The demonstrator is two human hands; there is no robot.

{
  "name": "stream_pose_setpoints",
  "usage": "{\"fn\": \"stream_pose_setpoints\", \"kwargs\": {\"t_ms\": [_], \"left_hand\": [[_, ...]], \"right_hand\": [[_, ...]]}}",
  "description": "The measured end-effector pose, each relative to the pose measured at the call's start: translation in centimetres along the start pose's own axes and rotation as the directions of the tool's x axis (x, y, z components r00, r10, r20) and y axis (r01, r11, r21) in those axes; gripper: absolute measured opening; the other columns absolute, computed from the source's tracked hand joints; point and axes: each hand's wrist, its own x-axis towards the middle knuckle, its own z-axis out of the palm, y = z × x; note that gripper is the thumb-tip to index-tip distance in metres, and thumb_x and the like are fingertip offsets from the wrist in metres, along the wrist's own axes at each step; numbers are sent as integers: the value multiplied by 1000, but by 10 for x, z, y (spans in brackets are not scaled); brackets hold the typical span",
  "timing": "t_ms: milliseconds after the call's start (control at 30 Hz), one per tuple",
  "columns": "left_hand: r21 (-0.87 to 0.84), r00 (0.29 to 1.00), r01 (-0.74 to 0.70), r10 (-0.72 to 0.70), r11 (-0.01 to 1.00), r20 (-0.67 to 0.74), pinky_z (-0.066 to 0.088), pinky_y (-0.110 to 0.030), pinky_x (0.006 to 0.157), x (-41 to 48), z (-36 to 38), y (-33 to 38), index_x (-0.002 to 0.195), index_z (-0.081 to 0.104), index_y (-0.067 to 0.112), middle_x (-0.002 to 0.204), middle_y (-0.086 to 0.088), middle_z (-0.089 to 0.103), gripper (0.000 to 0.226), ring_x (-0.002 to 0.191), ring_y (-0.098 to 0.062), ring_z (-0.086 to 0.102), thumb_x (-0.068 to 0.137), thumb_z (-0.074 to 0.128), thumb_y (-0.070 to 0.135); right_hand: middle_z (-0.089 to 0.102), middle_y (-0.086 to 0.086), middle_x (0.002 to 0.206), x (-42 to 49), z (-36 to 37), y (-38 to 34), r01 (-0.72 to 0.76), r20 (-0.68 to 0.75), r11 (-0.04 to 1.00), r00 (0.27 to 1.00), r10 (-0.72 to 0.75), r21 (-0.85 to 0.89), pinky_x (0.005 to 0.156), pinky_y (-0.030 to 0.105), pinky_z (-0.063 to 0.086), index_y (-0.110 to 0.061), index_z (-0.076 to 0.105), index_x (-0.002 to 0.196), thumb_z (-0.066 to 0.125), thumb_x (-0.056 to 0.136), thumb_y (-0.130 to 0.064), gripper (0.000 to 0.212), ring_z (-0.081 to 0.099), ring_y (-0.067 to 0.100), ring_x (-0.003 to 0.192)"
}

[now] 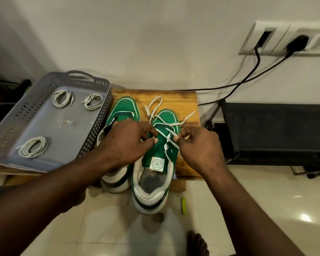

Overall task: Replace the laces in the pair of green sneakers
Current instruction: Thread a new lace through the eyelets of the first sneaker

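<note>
Two green sneakers with white soles stand side by side on a small wooden stool (185, 100), toes pointing away from me. The left sneaker (125, 109) has no lace that I can see. The right sneaker (155, 159) carries a white lace (172, 124) crossed over its eyelets, the loose ends trailing over the toe and onto the wood. My left hand (129, 143) pinches the lace at the shoe's left eyelet row. My right hand (198, 145) pinches the lace on the right side. Both hands sit over the tongue area.
A grey perforated tray (44, 124) sits left of the stool and holds three coiled white laces (32, 147). Black cables (248, 78) run from wall sockets (277, 39) to a dark box (277, 130) on the right. A yellow-green item (184, 205) lies on the tiled floor.
</note>
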Motion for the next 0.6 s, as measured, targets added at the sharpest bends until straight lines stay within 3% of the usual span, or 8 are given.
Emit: {"fn": "stream_pose_setpoints", "kwargs": {"t_ms": [67,167,333,433,600], "left_hand": [[8,1000,-4,4,1000,2,56,-42,100,-4,0,-1,116,77,34,90,17,77,25,85,1,70,94,74,44],[81,999,-34,31,996,35,52,-54,100,-4,0,2,118,74,37,89,22,70,27,92,-6,68,93,72,48],[440,973,-127,26,889,227,39,-56,109,11,0,19,129,66,44,135,1,53,37,133,-27,47,94,64,56],[422,967,-104,-8,901,256,47,-51,103,23,-1,23,127,67,36,132,-4,53,36,124,-31,53,92,68,46],[356,946,-63,-59,932,320,55,-40,86,33,-6,14,132,57,34,113,-1,65,44,102,-25,63,91,71,25]], "right_hand": [[71,-9,75,-6,-5,0,-3,17,998,1000,4,-56,56,25,48,-33,77,94,72,93,-38,7,62,7,56],[76,-6,89,-7,-10,-4,13,-1,993,1000,-13,-118,63,25,51,-33,79,106,70,92,-33,16,62,8,59],[78,-8,107,1,-12,-8,37,-42,986,998,-44,-160,60,25,54,-33,78,113,69,93,-32,22,58,6,56],[78,-5,94,8,-12,-13,68,-79,976,993,-86,-209,60,24,50,-31,79,115,68,94,-33,24,54,6,55],[79,-5,98,12,-7,-18,115,-100,949,984,-150,-293,60,23,48,-31,79,116,64,96,-34,25,55,5,55]]}}
